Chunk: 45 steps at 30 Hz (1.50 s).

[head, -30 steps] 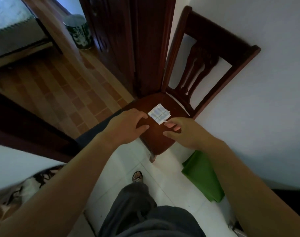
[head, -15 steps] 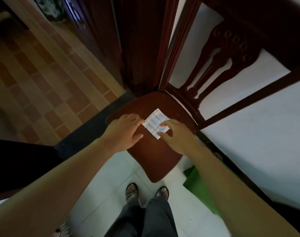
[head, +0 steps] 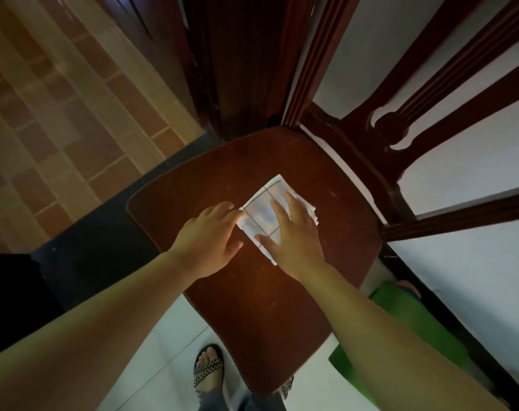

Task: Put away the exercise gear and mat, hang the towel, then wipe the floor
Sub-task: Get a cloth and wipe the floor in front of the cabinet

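A small folded white cloth [head: 262, 212] with a thin dark grid pattern lies on the seat of a dark wooden chair [head: 252, 292]. My right hand [head: 294, 235] lies flat on top of the cloth, fingers spread and straight. My left hand [head: 211, 241] rests on the seat just left of the cloth, its fingertips touching the cloth's left corner. A green rolled mat [head: 400, 327] lies on the white floor to the right, partly hidden under the chair and my right forearm.
The chair's carved back [head: 400, 123] stands against a white wall [head: 459, 262]. A dark wooden door frame [head: 237, 69] rises behind the seat. Brown tiled flooring [head: 59, 114] spreads to the left. My sandalled feet [head: 208, 372] stand on white tiles below the seat.
I have leaned in closer over the chair. My right hand has moved forward from the cloth's near edge to lie flat on it. My left hand has reached the cloth's left corner.
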Each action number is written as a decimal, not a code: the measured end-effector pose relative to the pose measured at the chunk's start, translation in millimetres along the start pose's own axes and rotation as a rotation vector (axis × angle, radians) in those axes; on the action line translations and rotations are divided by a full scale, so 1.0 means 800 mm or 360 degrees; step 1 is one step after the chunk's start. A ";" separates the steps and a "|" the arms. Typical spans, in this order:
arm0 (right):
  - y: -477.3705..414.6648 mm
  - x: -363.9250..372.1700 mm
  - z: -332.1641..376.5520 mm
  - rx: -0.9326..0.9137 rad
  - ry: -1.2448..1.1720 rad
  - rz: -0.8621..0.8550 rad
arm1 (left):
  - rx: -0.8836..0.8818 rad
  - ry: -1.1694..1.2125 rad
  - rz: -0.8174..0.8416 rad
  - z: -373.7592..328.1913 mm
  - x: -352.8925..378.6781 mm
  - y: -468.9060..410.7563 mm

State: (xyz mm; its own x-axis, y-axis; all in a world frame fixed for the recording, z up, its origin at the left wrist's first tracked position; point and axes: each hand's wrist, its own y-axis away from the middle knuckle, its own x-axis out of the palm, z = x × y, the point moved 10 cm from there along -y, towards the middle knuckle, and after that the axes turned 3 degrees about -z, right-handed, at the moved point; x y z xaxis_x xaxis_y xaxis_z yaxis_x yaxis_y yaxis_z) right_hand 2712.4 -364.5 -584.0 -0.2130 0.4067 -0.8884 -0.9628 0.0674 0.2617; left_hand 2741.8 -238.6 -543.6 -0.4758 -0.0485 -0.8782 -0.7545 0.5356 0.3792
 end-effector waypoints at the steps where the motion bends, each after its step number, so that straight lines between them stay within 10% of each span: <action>1: -0.004 0.014 -0.001 -0.0003 0.0042 0.0038 | -0.0028 0.0057 -0.0010 0.004 0.008 -0.004; 18: 0.112 -0.022 -0.038 0.0227 -0.0817 -0.0086 | -0.0288 0.0418 0.0153 -0.041 0.005 0.082; 30: 0.376 -0.230 -0.033 0.0801 -0.0962 -0.0265 | 0.0233 0.0425 0.0325 -0.253 -0.143 0.205; 45: 0.776 -0.308 0.048 0.1859 -0.1246 -0.1358 | 0.1407 0.0129 0.0703 -0.526 -0.181 0.431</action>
State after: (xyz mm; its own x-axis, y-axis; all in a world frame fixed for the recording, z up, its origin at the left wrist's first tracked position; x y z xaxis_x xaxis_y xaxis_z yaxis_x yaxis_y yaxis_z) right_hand 2173.7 -387.9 -188.4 0.7612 0.2029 -0.6160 -0.0340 0.9610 0.2744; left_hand 2360.3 -401.9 -162.8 -0.6876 0.2672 -0.6751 0.0912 0.9543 0.2847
